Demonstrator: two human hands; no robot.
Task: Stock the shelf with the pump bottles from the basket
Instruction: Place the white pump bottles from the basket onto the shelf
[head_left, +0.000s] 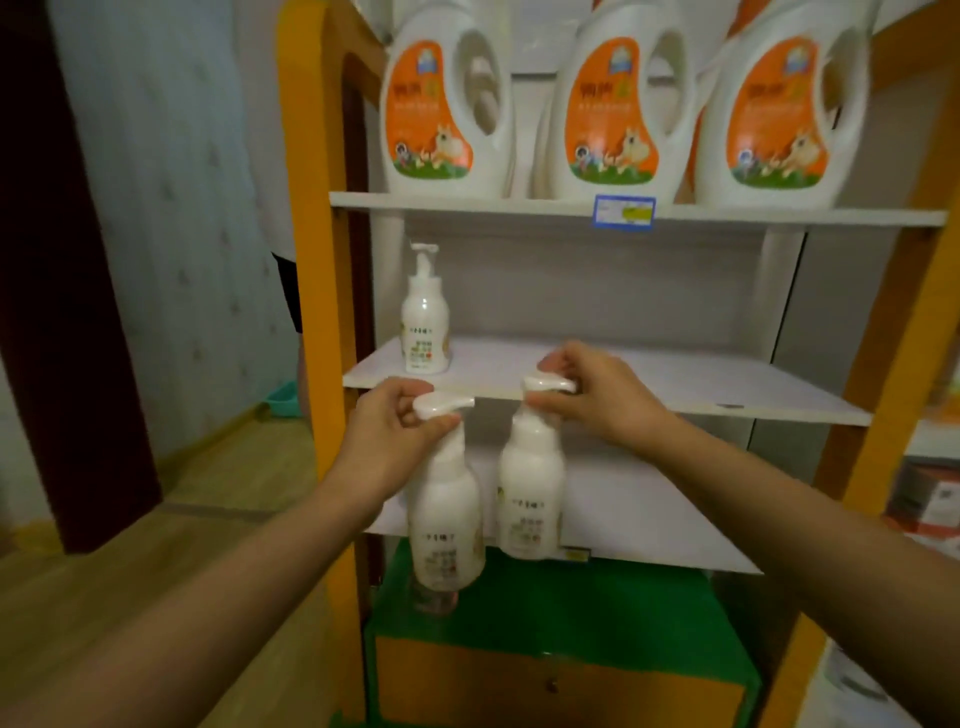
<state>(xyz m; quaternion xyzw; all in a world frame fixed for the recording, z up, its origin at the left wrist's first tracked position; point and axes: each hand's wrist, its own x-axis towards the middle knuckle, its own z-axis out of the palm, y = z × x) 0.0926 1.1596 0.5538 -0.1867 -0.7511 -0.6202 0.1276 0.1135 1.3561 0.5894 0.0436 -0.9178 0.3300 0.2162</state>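
One white plastic pump bottle (425, 322) already stands at the far left of the white middle shelf (675, 387), while the left hand (387, 431) and right hand (592, 397) each pinch the pump head of another white pump bottle (445, 512), (530, 486) below its near edge, unplaced; the basket is unseen.

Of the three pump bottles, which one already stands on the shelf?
The pump bottle at the left end of the middle shelf, standing alone and untouched. The other two hang by their pumps from the left hand and right hand.
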